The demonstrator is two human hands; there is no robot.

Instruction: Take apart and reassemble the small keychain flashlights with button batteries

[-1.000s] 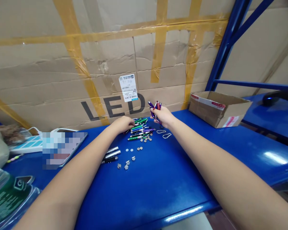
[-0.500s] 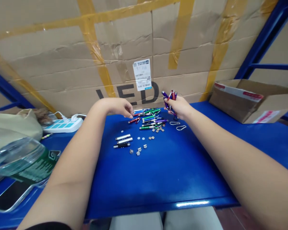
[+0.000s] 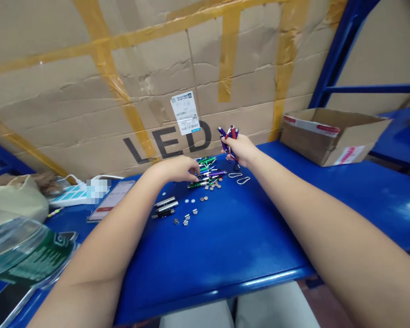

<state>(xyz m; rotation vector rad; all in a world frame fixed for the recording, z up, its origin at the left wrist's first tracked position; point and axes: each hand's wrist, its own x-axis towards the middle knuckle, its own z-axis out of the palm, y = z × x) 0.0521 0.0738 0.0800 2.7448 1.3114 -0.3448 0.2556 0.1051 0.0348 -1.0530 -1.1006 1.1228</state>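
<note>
My right hand [image 3: 242,150] is shut on a bunch of purple and red pen-shaped lights [image 3: 228,139], held upright above the blue table. My left hand [image 3: 174,168] lies with its fingertips at the edge of a loose pile of green, purple and blue pens [image 3: 205,175]. I cannot tell whether those fingers grip a pen. Beside the pile lie small coin batteries [image 3: 213,184] and a pair of metal carabiner clips [image 3: 238,179]. Nearer me are several silver and black pen barrels [image 3: 164,206] and small metal caps [image 3: 185,218].
The blue metal table [image 3: 218,246] ends in a front edge below the hands. An open cardboard box [image 3: 331,139] stands at the right. A taped carton marked LED [image 3: 167,143] forms the back. On the left are a tablet [image 3: 111,200], a power strip [image 3: 68,197], a cloth bag [image 3: 17,200] and clear plastic packaging [image 3: 10,243].
My view has swung a little from side to side. Both hands stay near the pile, and the right hand keeps its bunch of pens.
</note>
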